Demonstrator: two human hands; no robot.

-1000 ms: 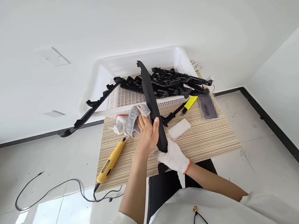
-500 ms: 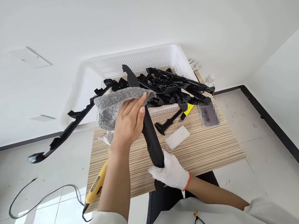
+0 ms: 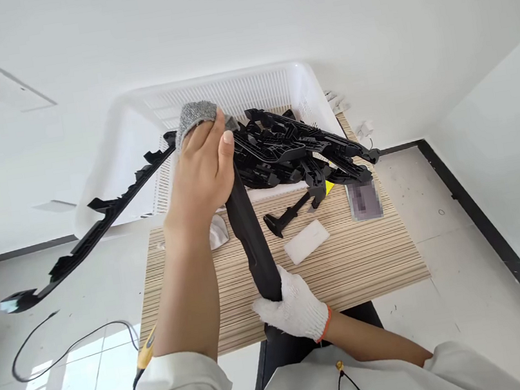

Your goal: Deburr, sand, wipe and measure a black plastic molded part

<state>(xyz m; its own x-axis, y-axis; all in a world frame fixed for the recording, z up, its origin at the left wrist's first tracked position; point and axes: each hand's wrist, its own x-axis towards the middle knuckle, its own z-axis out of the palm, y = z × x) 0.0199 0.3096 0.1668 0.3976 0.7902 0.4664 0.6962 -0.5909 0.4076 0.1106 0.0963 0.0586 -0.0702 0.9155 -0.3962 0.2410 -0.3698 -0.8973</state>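
Observation:
My bare left hand [image 3: 199, 178] presses a grey cloth [image 3: 196, 113] around the far end of a long black plastic trim piece [image 3: 255, 248], hiding that end. My right hand [image 3: 299, 306], in a white knitted glove with an orange cuff, is closed around the near end of the same piece. The piece slants away from me over the table, toward the basket. Behind it, a pile of similar black plastic pieces [image 3: 282, 149] lies in and over the rim of a white plastic basket [image 3: 233, 81].
On the wood-striped table [image 3: 362, 258] lie a black caliper [image 3: 287, 217], a white rectangular block [image 3: 307, 241] and a crumpled white item [image 3: 218, 232]. A yellow-handled tool [image 3: 147, 350] with a cord is at the left edge. One black piece [image 3: 99, 229] juts far out leftward.
My left hand has slid the grey cloth away from me along the trim piece to its far end. My right hand keeps its hold, and the view has shifted slightly.

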